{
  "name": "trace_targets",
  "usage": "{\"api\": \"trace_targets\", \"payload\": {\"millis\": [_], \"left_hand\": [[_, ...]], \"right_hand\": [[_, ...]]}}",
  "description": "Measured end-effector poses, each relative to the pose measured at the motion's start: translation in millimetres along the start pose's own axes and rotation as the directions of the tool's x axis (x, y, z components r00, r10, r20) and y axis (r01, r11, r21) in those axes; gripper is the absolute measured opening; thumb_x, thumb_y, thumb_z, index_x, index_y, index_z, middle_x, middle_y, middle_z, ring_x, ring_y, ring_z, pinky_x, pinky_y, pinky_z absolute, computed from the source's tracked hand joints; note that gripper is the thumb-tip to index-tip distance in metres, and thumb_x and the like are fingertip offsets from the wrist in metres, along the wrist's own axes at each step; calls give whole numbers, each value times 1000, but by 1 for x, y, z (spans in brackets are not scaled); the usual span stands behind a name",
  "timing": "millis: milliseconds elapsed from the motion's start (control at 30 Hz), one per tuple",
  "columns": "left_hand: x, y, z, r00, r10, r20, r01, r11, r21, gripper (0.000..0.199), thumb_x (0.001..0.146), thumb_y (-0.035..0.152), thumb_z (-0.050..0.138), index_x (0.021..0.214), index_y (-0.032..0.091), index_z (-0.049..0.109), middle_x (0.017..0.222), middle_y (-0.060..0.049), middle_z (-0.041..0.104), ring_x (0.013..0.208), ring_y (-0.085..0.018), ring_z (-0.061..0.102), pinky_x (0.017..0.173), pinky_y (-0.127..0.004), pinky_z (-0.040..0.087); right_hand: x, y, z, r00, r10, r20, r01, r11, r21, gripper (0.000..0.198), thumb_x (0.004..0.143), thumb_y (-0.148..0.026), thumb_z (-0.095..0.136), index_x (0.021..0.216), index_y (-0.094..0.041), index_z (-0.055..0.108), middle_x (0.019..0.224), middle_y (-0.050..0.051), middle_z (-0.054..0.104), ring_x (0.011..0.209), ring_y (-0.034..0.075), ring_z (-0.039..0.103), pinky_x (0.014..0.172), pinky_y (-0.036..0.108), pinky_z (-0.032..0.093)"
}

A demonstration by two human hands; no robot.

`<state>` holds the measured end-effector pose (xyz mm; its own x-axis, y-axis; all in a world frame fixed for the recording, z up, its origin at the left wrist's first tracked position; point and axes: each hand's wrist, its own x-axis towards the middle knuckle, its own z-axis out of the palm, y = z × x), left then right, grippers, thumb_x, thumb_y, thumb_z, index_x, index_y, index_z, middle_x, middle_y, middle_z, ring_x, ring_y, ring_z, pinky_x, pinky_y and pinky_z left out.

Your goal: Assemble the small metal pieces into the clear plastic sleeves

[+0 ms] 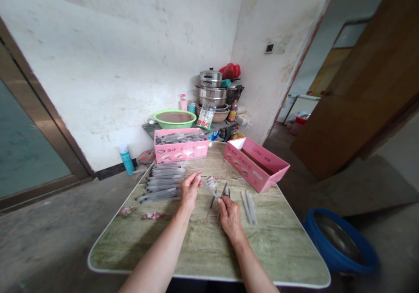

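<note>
A slim translucent pen barrel (208,187) slants between my two hands over the table. My left hand (190,190) is closed, pinching its upper end with thumb and fingertips. Closed around the lower end is my right hand (230,214); its fingers partly hide that end. To the left lie rows of clear grey pens (166,182) with dark tips. Thin dark pieces (224,189) lie just beyond my right hand, too small to name, near a few small white pieces (212,182). Several pale barrels (250,208) lie side by side to the right.
A pink box (181,151) full of pens stands at the table's far left. Another pink box (257,171) stands at an angle on the far right. Behind are a green basin (175,125) and stacked pots (212,93). A blue tub (343,262) sits right of the table (275,253).
</note>
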<state>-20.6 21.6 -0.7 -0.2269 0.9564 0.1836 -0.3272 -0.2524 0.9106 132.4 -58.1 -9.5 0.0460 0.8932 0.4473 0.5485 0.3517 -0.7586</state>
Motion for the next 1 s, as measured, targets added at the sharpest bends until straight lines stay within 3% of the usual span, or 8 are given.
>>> {"api": "trace_targets", "payload": {"millis": [133, 267, 367, 433, 533, 767, 867, 1000], "left_hand": [[0, 1, 0, 999, -2, 40, 4, 999, -41, 49, 69, 49, 73, 102, 13, 72, 62, 0, 59, 57, -12, 49, 58, -24, 38], [0, -1, -1, 997, 14, 75, -10, 998, -59, 47, 72, 48, 71, 104, 13, 71, 66, -1, 61, 60, -13, 50, 60, -24, 39], [-1, -1, 0, 996, 28, 80, -24, 998, -56, 45, 73, 48, 70, 103, 15, 71, 69, -2, 63, 61, -13, 51, 61, -24, 40], [-2, 0, 0, 996, 34, 80, -30, 999, -42, 44, 74, 48, 70, 102, 15, 72, 69, -2, 63, 61, -13, 51, 61, -24, 40], [-5, 4, 2, 995, 50, 87, -50, 999, 7, 42, 76, 47, 68, 103, 15, 72, 64, 0, 60, 59, -12, 50, 60, -24, 40], [-5, 9, 1, 990, 75, 119, -80, 996, 40, 45, 76, 44, 68, 112, 16, 66, 65, 1, 56, 58, -11, 49, 55, -22, 39], [1, 7, -4, 991, 128, 33, -129, 992, 18, 49, 76, 44, 69, 116, 18, 63, 66, 2, 54, 58, -11, 50, 56, -21, 40], [9, 10, -11, 978, 171, -121, -181, 980, -77, 50, 74, 45, 71, 115, 20, 59, 75, 0, 57, 63, -12, 55, 61, -23, 46]], "right_hand": [[0, 4, 0, 979, 171, 108, -192, 954, 230, 43, 90, -50, 45, 61, -20, 48, 45, -6, 41, 42, 10, 37, 44, 21, 26], [0, 4, 1, 915, 305, 263, -399, 776, 488, 42, 83, -56, 51, 65, -19, 51, 38, -9, 35, 31, 6, 26, 34, 19, 16], [1, 2, 0, 885, 338, 321, -466, 653, 597, 44, 77, -61, 57, 64, -19, 50, 37, -11, 30, 27, 5, 21, 31, 19, 10], [1, 2, -1, 879, 339, 336, -477, 622, 621, 45, 75, -62, 59, 64, -19, 50, 36, -12, 30, 26, 5, 20, 30, 18, 9], [2, 5, -1, 896, 333, 294, -444, 663, 603, 45, 78, -62, 57, 66, -19, 51, 36, -11, 31, 27, 5, 21, 31, 18, 10], [3, -1, -2, 978, 190, 86, -207, 941, 266, 43, 90, -53, 46, 66, -18, 55, 46, -6, 40, 43, 9, 35, 43, 22, 25], [1, -8, -6, 996, 81, -31, -78, 993, 84, 42, 93, -46, 42, 63, -19, 51, 52, -4, 42, 52, 12, 41, 51, 23, 29], [-3, -9, -9, 987, 29, -158, -35, 999, -36, 39, 96, -41, 39, 64, -20, 50, 54, -3, 43, 52, 13, 42, 52, 25, 29]]}}
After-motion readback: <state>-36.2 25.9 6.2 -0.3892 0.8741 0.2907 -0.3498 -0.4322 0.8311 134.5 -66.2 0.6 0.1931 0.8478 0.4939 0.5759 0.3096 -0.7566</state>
